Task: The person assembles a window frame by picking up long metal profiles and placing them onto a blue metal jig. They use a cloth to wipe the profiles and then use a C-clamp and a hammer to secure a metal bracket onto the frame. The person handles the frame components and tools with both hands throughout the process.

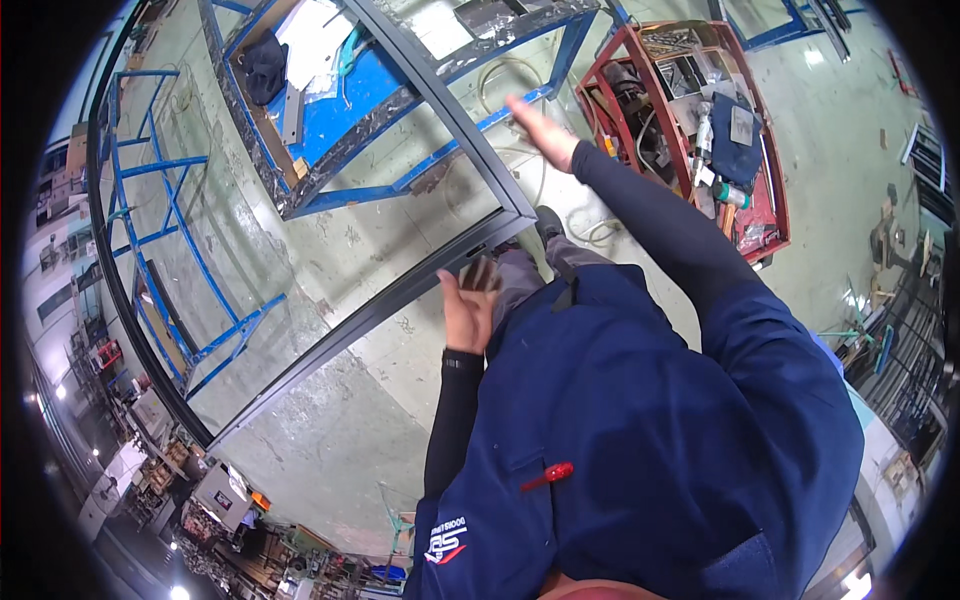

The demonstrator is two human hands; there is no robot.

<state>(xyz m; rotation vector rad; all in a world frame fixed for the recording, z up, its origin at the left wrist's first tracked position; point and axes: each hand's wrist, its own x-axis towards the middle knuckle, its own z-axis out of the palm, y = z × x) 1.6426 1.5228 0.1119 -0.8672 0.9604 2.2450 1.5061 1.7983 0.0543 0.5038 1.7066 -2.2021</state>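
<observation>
A large dark grey metal frame [345,328] stretches across the view, with one corner just ahead of my legs. Beside its near bar is my left hand [468,312], palm up with the thumb and fingers apart. Those fingers are slightly blurred, and whether they touch the bar I cannot tell. To the right of the frame's other bar, my right hand [545,135] reaches forward with straight fingers. It appears apart from the frame, and nothing shows in it.
Beyond the frame stands a blue-topped workbench [375,95] with papers and a dark cloth. A red tool cart [770,200] full of tools is on the right. Blue metal stands [165,160] are at left. A hose [600,232] lies on the floor near my feet.
</observation>
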